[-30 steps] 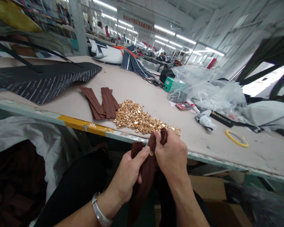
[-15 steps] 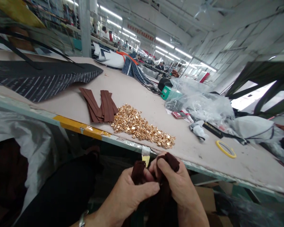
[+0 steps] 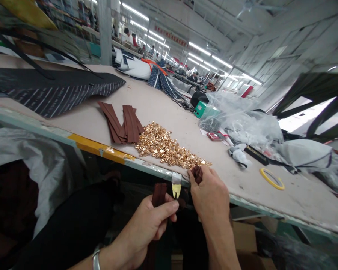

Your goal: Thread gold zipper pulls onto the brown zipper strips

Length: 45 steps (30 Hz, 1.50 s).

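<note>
Below the table edge, my left hand [image 3: 154,219] is closed on a dark brown strip [image 3: 159,193] that sticks up past the fingers. My right hand [image 3: 210,189] is closed round a bunched piece of brown fabric [image 3: 196,174] at the table's edge, by the right end of a pile of small gold metal pieces [image 3: 166,146]. Several flat brown strips [image 3: 122,123] lie on the table, touching the pile's left side. A yellow and clear tape piece [image 3: 176,185] hangs from the edge between my hands.
Dark striped fabric [image 3: 62,93] covers the table's left part. To the right are a green box [image 3: 202,109], clear plastic bags [image 3: 242,120], a red packet [image 3: 216,136] and a yellow tape roll [image 3: 272,179]. People sit far back.
My hands have moved apart. The right one, with its bunched brown fabric, has gone up to the table edge beside the gold pile; the left keeps its strip. The view has shifted slightly.
</note>
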{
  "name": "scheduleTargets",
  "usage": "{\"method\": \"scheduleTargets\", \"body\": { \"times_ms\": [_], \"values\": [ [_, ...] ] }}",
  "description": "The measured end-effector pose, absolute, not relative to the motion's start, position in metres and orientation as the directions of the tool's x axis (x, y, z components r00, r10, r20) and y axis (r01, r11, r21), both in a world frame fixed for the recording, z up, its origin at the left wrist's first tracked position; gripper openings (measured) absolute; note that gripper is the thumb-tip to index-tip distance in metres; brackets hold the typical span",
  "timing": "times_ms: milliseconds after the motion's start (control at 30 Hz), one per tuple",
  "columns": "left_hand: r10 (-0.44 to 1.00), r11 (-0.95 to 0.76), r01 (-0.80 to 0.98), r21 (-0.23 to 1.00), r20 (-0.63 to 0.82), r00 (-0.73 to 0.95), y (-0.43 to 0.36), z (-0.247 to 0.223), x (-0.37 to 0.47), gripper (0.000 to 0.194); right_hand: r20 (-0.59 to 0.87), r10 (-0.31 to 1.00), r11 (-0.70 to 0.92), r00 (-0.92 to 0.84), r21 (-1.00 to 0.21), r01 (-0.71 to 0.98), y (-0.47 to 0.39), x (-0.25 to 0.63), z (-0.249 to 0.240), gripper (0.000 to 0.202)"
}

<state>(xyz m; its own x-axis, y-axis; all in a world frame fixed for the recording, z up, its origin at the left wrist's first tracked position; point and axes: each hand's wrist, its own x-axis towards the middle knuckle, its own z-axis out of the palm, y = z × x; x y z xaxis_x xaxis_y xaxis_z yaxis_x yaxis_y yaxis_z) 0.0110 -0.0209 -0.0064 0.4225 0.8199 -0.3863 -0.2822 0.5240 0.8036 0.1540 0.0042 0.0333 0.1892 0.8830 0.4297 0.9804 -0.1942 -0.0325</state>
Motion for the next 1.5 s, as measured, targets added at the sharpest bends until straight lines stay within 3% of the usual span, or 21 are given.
{"method": "scheduleTargets", "body": {
  "times_ms": [100,167,267,367,467,600,733,867,1100,1200,1300,1400,1500],
  "values": [
    [0.817,0.531,-0.294,0.795,-0.389,0.425,-0.019,-0.007,0.01,0.021,0.417,0.889,-0.217,0.19,0.018,0.976,0.007,0.15,0.034,0.009],
    [0.812,0.539,-0.302,0.786,-0.392,0.432,-0.018,-0.006,0.009,0.021,0.422,0.883,-0.215,0.206,-0.028,0.976,0.005,0.15,0.035,0.01],
    [0.811,0.548,-0.325,0.771,-0.394,0.434,-0.019,-0.004,0.008,0.021,0.41,0.881,-0.108,0.237,-0.312,0.944,-0.003,0.154,0.035,0.016],
    [0.805,0.553,-0.353,0.754,-0.376,0.458,-0.019,-0.003,0.007,0.022,0.283,0.933,0.03,0.221,-0.675,0.737,-0.021,0.155,0.034,0.027],
    [0.809,0.547,-0.397,0.737,-0.342,0.478,-0.02,-0.004,0.007,0.025,0.166,0.973,0.043,0.16,-0.813,0.581,-0.04,0.151,0.032,0.029],
    [0.824,0.522,-0.414,0.746,-0.316,0.469,-0.02,-0.005,0.007,0.028,0.121,0.985,0.042,0.122,-0.858,0.511,-0.052,0.141,0.025,0.024],
    [0.833,0.516,-0.422,0.745,-0.321,0.451,-0.019,-0.008,0.007,0.03,0.188,0.965,0.085,0.185,-0.887,0.454,-0.051,0.133,0.015,0.021],
    [0.838,0.519,-0.445,0.73,-0.329,0.436,-0.018,-0.012,0.007,0.029,0.32,0.934,0.2,0.159,-0.837,0.509,-0.048,0.13,0.002,0.015],
    [0.844,0.509,-0.443,0.738,-0.327,0.425,-0.018,-0.012,0.009,0.026,0.449,0.875,0.251,0.178,-0.737,0.627,-0.04,0.129,-0.006,0.014],
    [0.835,0.51,-0.419,0.751,-0.316,0.449,-0.02,-0.01,0.007,0.023,0.426,0.879,0.24,0.214,-0.783,0.574,-0.036,0.132,-0.003,0.014],
    [0.811,0.497,-0.433,0.752,-0.225,0.541,-0.023,-0.006,0.003,0.023,0.324,0.912,0.202,0.25,-0.889,0.412,-0.04,0.137,0.003,0.012],
    [0.771,0.464,-0.459,0.758,-0.09,0.63,-0.026,-0.002,-0.001,0.018,0.2,0.966,0.139,0.161,-0.935,0.327,-0.048,0.139,0.01,0.013],
    [0.751,0.421,-0.436,0.795,-0.036,0.659,-0.029,-0.002,-0.002,0.024,0.172,0.982,0.135,0.081,-0.929,0.344,-0.052,0.136,0.015,0.008]
  ]
}}
